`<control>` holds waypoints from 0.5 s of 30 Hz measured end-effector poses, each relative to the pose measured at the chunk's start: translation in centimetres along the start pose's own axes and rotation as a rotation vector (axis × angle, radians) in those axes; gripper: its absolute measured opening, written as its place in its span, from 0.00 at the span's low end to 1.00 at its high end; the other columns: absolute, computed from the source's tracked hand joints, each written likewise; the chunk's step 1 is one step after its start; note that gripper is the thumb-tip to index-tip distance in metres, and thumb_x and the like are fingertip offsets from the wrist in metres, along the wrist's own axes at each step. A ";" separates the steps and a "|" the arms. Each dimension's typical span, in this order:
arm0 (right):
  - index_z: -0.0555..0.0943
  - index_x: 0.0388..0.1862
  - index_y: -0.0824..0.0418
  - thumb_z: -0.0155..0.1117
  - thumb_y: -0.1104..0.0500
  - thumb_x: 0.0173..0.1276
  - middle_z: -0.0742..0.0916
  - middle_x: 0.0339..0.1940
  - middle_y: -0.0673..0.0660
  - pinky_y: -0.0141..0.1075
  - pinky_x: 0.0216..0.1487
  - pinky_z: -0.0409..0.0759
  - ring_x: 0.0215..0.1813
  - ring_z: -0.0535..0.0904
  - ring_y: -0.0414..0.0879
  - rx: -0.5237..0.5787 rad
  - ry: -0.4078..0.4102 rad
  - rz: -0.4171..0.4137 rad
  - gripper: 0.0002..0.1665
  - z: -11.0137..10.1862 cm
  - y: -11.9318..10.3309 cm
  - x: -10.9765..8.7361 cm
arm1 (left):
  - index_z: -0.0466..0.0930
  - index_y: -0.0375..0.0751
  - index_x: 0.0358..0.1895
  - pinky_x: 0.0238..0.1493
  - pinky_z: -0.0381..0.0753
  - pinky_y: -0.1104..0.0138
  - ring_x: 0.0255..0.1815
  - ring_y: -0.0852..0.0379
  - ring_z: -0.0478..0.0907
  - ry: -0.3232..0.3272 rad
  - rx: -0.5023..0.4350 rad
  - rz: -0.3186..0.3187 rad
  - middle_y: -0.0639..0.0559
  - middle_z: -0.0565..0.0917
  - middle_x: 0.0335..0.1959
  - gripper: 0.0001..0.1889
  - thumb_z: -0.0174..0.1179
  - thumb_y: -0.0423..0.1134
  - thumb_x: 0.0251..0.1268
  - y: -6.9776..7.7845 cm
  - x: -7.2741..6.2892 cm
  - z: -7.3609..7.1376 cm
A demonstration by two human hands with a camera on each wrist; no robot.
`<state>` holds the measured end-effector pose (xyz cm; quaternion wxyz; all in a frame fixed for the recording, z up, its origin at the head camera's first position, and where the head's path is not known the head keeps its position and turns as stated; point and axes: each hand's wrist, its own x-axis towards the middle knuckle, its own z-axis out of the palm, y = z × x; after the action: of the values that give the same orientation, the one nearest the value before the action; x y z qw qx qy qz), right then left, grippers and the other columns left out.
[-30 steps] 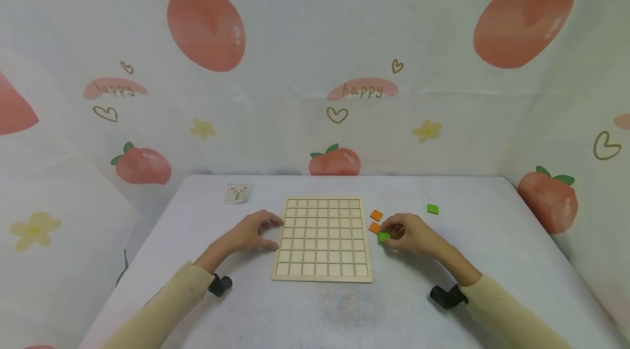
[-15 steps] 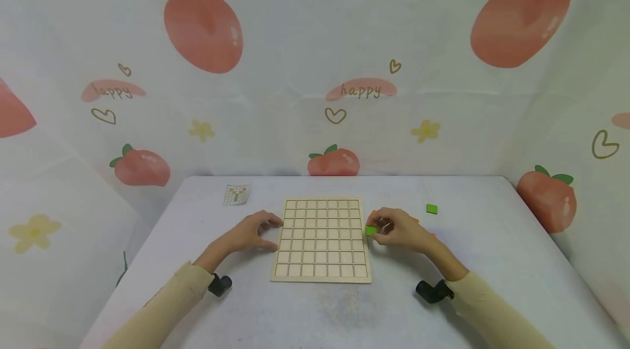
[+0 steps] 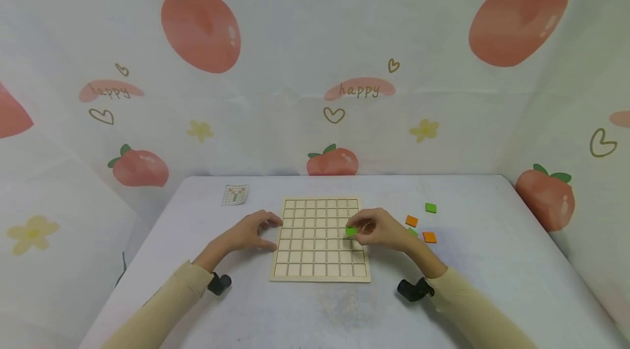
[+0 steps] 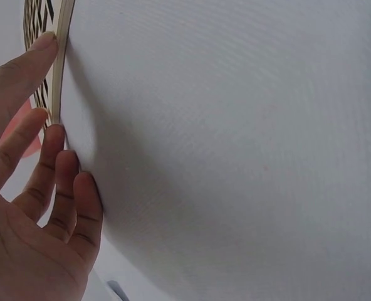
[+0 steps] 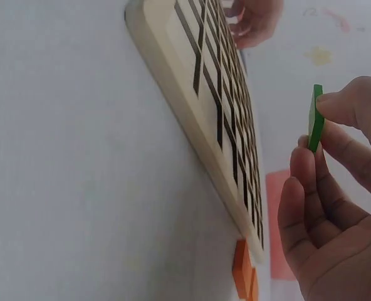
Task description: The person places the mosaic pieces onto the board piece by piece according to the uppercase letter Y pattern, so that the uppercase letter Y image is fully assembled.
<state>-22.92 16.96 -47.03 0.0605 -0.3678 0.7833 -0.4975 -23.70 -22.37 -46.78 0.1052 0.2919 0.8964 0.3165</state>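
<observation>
A pale wooden grid board lies flat in the middle of the table. At its left edge, my left hand rests with spread, relaxed fingers; in the left wrist view the thumb lies on the rim and fingertips touch the side. My right hand pinches a small green square tile between thumb and fingers, held over the right side of the grid. The right wrist view shows this green tile edge-on, raised above the board.
Right of the right hand lie two orange tiles and a partly hidden green tile. Another green tile sits farther back. Orange tiles stand close by the board's edge. A small printed grid card lies at back left.
My right hand has carried the green tile leftward from beside the board to over its right columns. Tiles formerly behind that hand now show at its right. The left hand stays put.
</observation>
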 end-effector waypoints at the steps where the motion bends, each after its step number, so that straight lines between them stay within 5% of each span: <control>1: 0.86 0.47 0.62 0.72 0.69 0.61 0.86 0.39 0.52 0.38 0.40 0.81 0.37 0.80 0.46 -0.001 -0.007 0.005 0.14 0.3 -0.1 0.2 | 0.78 0.38 0.59 0.59 0.73 0.51 0.56 0.47 0.76 0.001 0.001 -0.001 0.50 0.80 0.55 0.30 0.79 0.39 0.52 0.0 0.0 0.0; 15: 0.87 0.43 0.61 0.74 0.69 0.58 0.85 0.34 0.52 0.35 0.38 0.79 0.36 0.79 0.46 -0.014 -0.079 0.040 0.13 4.4 -1.0 1.9 | 0.78 0.38 0.59 0.57 0.74 0.52 0.55 0.48 0.76 0.004 0.003 -0.007 0.50 0.80 0.55 0.30 0.79 0.41 0.53 0.1 0.0 0.0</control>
<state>-21.78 12.24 -47.92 0.0986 -0.3717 0.7910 -0.4758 -23.61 -22.33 -46.68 0.1043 0.2884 0.8980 0.3154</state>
